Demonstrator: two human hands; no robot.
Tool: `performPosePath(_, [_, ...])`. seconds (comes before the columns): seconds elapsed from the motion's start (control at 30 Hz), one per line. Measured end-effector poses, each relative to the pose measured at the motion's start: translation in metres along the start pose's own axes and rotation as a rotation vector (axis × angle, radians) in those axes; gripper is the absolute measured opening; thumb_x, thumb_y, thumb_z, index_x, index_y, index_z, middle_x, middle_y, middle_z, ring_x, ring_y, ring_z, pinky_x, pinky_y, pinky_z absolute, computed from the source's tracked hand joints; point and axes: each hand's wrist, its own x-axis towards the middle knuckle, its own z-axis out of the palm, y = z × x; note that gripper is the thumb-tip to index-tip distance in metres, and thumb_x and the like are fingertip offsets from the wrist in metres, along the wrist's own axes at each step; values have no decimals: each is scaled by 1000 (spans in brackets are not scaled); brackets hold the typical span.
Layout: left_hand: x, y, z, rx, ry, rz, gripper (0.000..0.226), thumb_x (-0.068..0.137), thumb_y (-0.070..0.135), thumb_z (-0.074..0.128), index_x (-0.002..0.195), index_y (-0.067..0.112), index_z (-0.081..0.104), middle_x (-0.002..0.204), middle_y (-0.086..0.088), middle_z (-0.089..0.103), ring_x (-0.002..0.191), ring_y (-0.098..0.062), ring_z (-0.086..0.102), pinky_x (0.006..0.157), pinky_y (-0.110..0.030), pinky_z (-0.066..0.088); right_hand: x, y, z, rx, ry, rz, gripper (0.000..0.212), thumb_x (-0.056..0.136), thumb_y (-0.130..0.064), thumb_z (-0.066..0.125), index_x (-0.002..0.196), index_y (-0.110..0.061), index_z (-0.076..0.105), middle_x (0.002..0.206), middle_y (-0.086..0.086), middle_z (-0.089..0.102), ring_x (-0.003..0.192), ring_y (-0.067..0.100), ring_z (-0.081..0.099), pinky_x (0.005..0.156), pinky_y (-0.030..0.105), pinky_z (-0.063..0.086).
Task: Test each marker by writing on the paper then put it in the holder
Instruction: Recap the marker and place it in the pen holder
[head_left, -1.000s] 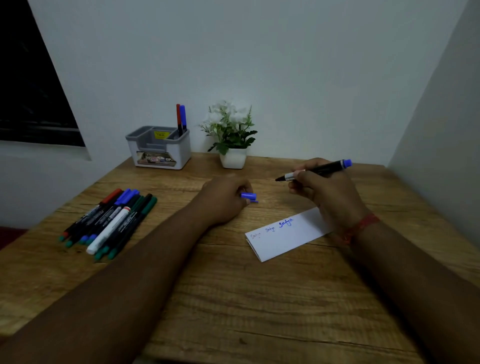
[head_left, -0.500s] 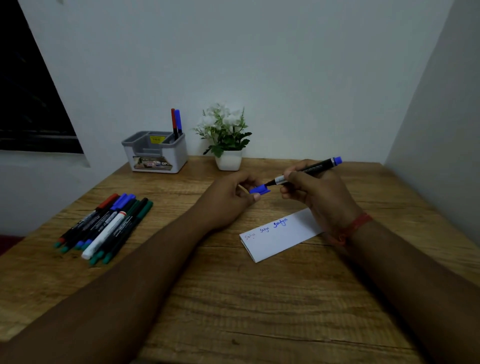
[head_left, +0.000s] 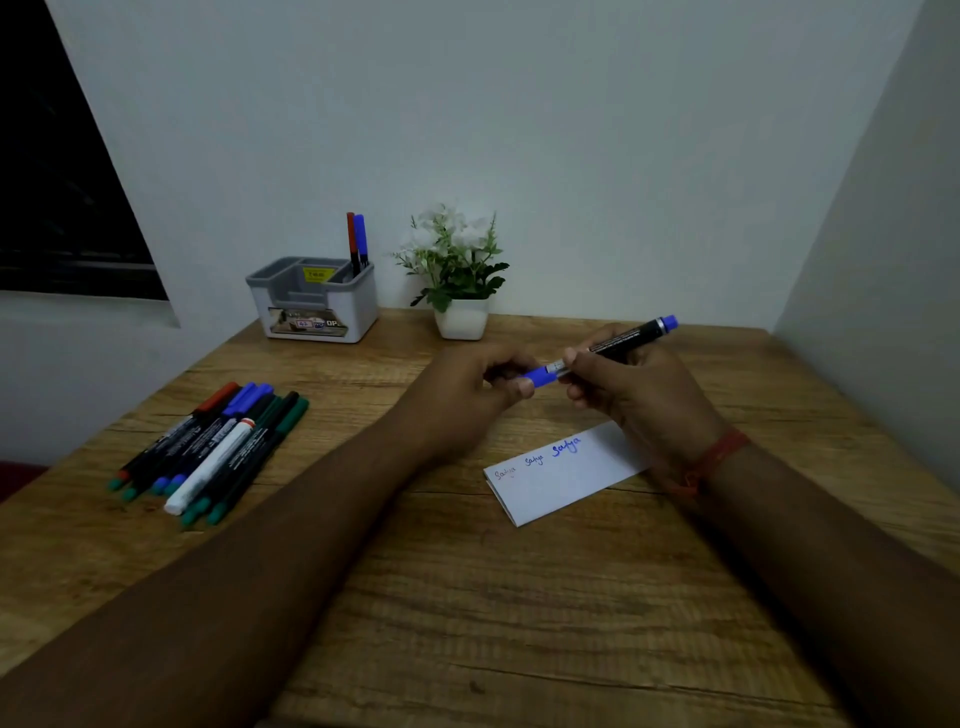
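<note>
My right hand (head_left: 631, 395) grips a black marker with a blue end (head_left: 623, 341), held level above the table. My left hand (head_left: 470, 395) pinches its blue cap (head_left: 537, 375), which sits over the marker's tip. Below my hands lies a folded white paper (head_left: 561, 480) with three small words written in red and blue. A grey and white holder (head_left: 311, 304) stands at the back of the table with a red marker and a blue marker (head_left: 357, 241) upright in it. Several capped markers (head_left: 213, 449) lie in a row at the left.
A small white pot with a green and white plant (head_left: 460, 275) stands beside the holder. The wooden table (head_left: 467, 597) meets white walls at the back and right. A dark window is at the upper left.
My left hand has brought the blue cap up from near the table to the marker's tip, and the cap now covers it. My right hand has kept the marker raised.
</note>
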Motion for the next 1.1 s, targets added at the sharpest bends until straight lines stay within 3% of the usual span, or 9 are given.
performPosePath(0.17, [2,5,0,-2,70,54,23,98,20,61,119,22,70,88,13,72,91,-3,64,83,-29,51,0,-3,6,69,-25,-27,13,93,-7,67,81,-10,62,76,10,66,68,16,64,61,25,55])
performPosePath(0.3, [1,8,-1,-13,52,56,20,99,16,58,113,20,71,83,11,72,88,-11,66,84,-38,54,-1,-6,5,57,-60,-49,10,93,-5,65,86,-5,58,76,11,65,69,17,63,60,25,54])
performPosePath(0.5, [0,8,-6,-72,-20,44,19,101,14,54,101,25,69,80,10,71,76,-5,64,81,-33,52,-2,-4,4,-19,-71,-100,12,93,-9,68,92,-3,58,79,12,65,72,19,64,62,28,54])
performPosePath(0.57, [0,5,-7,-78,-54,26,18,102,16,54,107,19,71,86,11,74,83,-3,65,86,-33,52,-2,-1,7,-99,-25,-91,14,95,-16,68,94,-3,62,86,13,68,76,20,67,69,32,57])
performPosePath(0.67, [1,4,-9,-12,-34,19,23,103,26,51,119,25,68,109,15,72,101,2,61,91,-27,47,2,-2,15,-145,52,-55,24,99,-24,63,106,-1,62,100,16,72,87,23,74,82,40,61])
performPosePath(0.77, [7,-5,-17,64,36,-12,41,103,42,45,140,27,54,138,6,59,124,-8,52,101,-28,41,6,-6,23,-29,75,-10,19,103,-23,55,111,-6,55,106,16,67,96,28,75,86,47,61])
performPosePath(0.87, [17,-17,-38,351,25,-53,72,90,73,26,151,36,34,157,3,39,144,-23,34,116,-59,23,11,-8,33,-78,16,29,19,105,-24,50,115,-8,49,100,14,61,94,35,75,83,52,61])
performPosePath(0.97, [21,-28,-68,661,-41,-145,72,96,70,24,158,38,5,167,6,4,153,-29,0,117,-67,0,20,-16,54,-219,-66,65,21,106,-23,46,122,-8,45,99,16,55,87,36,71,76,52,63])
performPosePath(1.1, [10,-58,-114,835,-54,-240,78,92,75,15,156,39,-13,165,8,-17,150,-34,-21,114,-70,-9,42,-19,90,-407,-159,37,19,104,-21,53,121,-15,49,98,13,57,79,35,71,73,52,63])
